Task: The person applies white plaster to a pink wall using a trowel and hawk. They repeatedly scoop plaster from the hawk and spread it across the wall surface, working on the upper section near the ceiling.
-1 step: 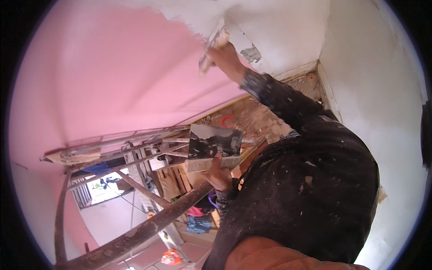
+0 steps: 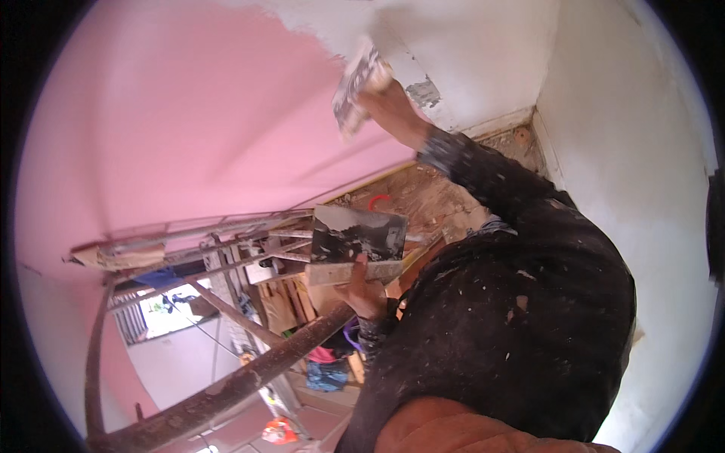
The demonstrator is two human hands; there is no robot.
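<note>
My right hand [image 2: 385, 102] is raised near the pink and white wall [image 2: 189, 113], closed on a putty-smeared flat trowel [image 2: 355, 87], which is blurred. Below it, my left hand [image 2: 366, 294] grips a rectangular plastering board or blade [image 2: 355, 230] with pale and dark smears on its face and a light lower edge, my thumb lying over that edge. A grey flaked patch [image 2: 423, 94] shows on the white wall beside the trowel. My dark sleeves and shirt are spattered with pale material.
A rusty scaffold tube [image 2: 249, 377] crosses the lower left, with more rails [image 2: 226, 294] behind. Below are a debris-strewn surface [image 2: 411, 189] with a red curved object [image 2: 380, 200], wooden boards [image 2: 287, 302], cloths [image 2: 326, 375], a tiled floor and a bright barred window [image 2: 162, 313]. A white wall [image 2: 619, 151] rises at right.
My right hand and trowel have moved slightly down and to the right. The board in my left hand has shifted very little to the left.
</note>
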